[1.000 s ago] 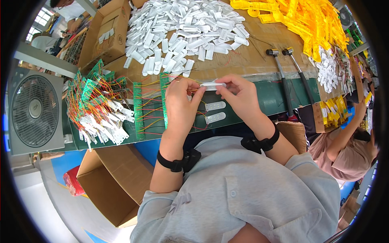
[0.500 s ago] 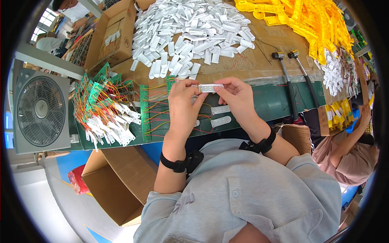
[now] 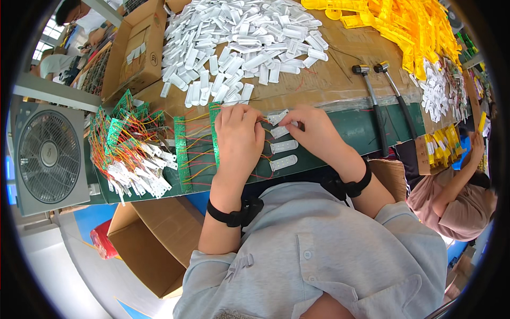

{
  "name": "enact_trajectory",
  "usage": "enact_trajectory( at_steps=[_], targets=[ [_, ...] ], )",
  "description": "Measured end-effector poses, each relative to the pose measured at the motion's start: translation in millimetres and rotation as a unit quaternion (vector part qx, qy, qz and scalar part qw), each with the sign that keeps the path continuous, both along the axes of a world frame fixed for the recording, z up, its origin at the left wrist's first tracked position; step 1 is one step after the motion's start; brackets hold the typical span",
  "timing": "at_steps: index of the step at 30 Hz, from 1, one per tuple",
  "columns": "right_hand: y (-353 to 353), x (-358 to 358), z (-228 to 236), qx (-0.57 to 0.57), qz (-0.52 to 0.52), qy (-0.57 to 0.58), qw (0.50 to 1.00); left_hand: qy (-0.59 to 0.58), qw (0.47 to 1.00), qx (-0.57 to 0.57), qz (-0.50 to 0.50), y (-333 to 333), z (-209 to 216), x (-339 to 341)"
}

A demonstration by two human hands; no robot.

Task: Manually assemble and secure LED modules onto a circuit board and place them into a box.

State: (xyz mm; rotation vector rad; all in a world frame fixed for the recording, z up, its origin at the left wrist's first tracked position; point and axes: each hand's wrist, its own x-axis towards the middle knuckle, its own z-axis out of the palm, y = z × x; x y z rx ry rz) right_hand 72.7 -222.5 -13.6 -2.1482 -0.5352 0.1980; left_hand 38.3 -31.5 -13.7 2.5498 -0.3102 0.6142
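My left hand [image 3: 239, 127] is closed over wires beside a narrow green circuit board strip [image 3: 214, 125]; what its fingertips hold is hidden. My right hand [image 3: 314, 128] pinches at the right end of a small white LED plate [image 3: 277, 117], which is tilted just above the table. Below it, white LED plates [image 3: 284, 147] lie in a row, rounded ends to the right, wired to the strips. Another green strip [image 3: 181, 154] lies farther left with red and yellow wires.
A heap of white plastic covers [image 3: 239, 42] lies ahead on cardboard, with yellow plastic parts [image 3: 393, 26] to the right. Two hammers [image 3: 372, 95] rest right of my hands. At left are a wired board bundle [image 3: 133, 149] and a fan [image 3: 50, 154]. A co-worker [image 3: 446, 199] sits at right.
The white piece held up between both hands has been lowered toward the row of plates. My left hand has turned palm-down, and my right hand has dropped slightly. The view has shifted a little.
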Motion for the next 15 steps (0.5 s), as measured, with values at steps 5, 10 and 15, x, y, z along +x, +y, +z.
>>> enact_trajectory(
  at_steps=[5, 10, 15],
  targets=[
    [0.2, -8.7, -15.6, 0.008, -0.018, -0.100, 0.995, 0.032, 0.999, 0.020, -0.005, -2.4, 2.7, 12.8],
    [-2.5, 1.7, -9.6, 0.000, -0.023, -0.106, 0.994, 0.073, 0.996, 0.044, -0.039, 1.3, 0.7, 17.8],
    [0.5, 54.3, -5.0, -0.018, -0.059, -0.045, 0.997, 0.089, 0.994, 0.019, -0.060, 3.7, 6.6, 17.4]
  ],
)
